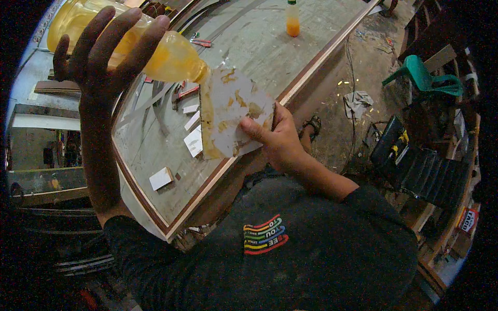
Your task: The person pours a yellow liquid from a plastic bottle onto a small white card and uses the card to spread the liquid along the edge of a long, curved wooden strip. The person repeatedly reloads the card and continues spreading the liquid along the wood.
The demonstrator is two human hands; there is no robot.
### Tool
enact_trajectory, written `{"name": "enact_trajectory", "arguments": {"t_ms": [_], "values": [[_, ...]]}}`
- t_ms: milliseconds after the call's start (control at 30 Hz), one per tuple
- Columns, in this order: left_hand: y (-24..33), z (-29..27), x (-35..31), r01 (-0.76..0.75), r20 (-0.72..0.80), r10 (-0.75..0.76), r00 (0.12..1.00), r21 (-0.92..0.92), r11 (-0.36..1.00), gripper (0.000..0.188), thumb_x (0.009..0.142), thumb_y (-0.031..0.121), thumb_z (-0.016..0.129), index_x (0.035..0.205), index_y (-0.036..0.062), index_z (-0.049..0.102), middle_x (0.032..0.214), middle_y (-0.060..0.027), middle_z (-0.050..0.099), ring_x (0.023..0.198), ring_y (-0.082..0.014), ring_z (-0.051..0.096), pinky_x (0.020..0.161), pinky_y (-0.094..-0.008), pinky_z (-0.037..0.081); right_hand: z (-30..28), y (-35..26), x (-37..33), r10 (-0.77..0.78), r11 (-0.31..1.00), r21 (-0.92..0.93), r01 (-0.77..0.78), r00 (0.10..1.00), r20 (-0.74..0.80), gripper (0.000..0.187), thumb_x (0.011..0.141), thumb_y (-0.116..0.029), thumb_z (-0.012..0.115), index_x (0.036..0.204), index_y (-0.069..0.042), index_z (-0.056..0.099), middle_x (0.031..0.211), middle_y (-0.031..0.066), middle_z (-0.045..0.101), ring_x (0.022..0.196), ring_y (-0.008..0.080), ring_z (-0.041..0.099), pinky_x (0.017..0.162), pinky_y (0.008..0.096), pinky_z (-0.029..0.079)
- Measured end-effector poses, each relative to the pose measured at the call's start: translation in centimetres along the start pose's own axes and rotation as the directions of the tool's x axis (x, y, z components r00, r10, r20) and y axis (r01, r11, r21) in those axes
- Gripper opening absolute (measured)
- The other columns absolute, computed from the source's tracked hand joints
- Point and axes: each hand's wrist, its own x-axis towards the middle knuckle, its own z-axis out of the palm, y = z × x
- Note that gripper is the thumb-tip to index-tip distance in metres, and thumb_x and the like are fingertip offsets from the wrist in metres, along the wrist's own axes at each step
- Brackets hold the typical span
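Observation:
My left hand (106, 59) is wrapped round a large clear plastic bottle (174, 58) of yellowish, sticky-looking stuff. The bottle lies tilted on its side, its mouth pointing right and down at the top left edge of a white board piece (223, 116). Brown-yellow smears mark that board, mostly along its left edge and in patches on its face. My right hand (280, 137) grips the board's right side, thumb on top and fingers hidden behind. It is held up above the near edge of a wood-edged grey table (249, 57).
Small white offcuts (161, 178) and red-handled tools (201, 43) lie on the table. A small bottle with orange liquid (292, 26) stands at its far side. On the floor to the right are a green plastic chair (423, 75), a black seat (425, 168) and a crumpled cloth (358, 103).

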Motion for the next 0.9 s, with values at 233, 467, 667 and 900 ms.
{"name": "enact_trajectory", "arguments": {"t_ms": [233,467,667,900], "values": [[-1.4,-1.3,1.7,-0.014,0.028,0.016,0.999,-0.081,0.997,0.056,0.098,0.064,0.039,0.121,0.026,0.074,0.116,0.0008,0.068,0.113,-0.0206,0.064,0.111,-0.0493,0.029,0.5,-0.7,0.0,0.066,0.994,0.093,-0.066,0.998,0.009,0.042,0.089,-0.017,0.078,0.122,0.002,0.061,0.114,0.011,0.071,0.1,0.0197,0.07,0.09,0.0364,0.058],[-0.2,-0.4,0.5,0.087,-0.153,-0.124,0.98,-0.229,0.969,0.045,0.083,0.035,0.077,0.127,0.0299,0.068,0.117,0.0033,0.062,0.111,-0.017,0.06,0.107,-0.0443,0.036,0.8,-1.7,-0.3,0.077,0.989,0.126,-0.072,0.996,-0.041,0.039,0.091,-0.014,0.076,0.123,0.001,0.062,0.116,0.0111,0.071,0.101,0.0204,0.07,0.091,0.0382,0.058],[-0.8,-0.7,0.1,0.06,-0.122,-0.113,0.986,-0.371,0.927,0.044,0.081,0.035,0.078,0.123,0.0266,0.07,0.115,0.0015,0.063,0.108,-0.0174,0.059,0.101,-0.0413,0.043,0.9,-1.9,0.1,0.051,0.981,0.188,-0.051,0.999,0.008,0.038,0.091,-0.014,0.076,0.124,0.0,0.062,0.116,0.0107,0.071,0.102,0.0201,0.07,0.094,0.038,0.057],[-0.6,-1.3,-0.5,0.059,-0.118,-0.095,0.988,-0.282,0.958,0.047,0.079,0.039,0.08,0.121,0.0202,0.071,0.112,-0.0037,0.063,0.105,-0.0237,0.06,0.093,-0.0415,0.05,1.3,-1.9,0.0,0.029,0.984,0.176,-0.029,1.0,0.001,0.04,0.092,-0.013,0.074,0.127,0.0,0.059,0.118,0.0115,0.07,0.103,0.021,0.07,0.092,0.0385,0.058]]}}
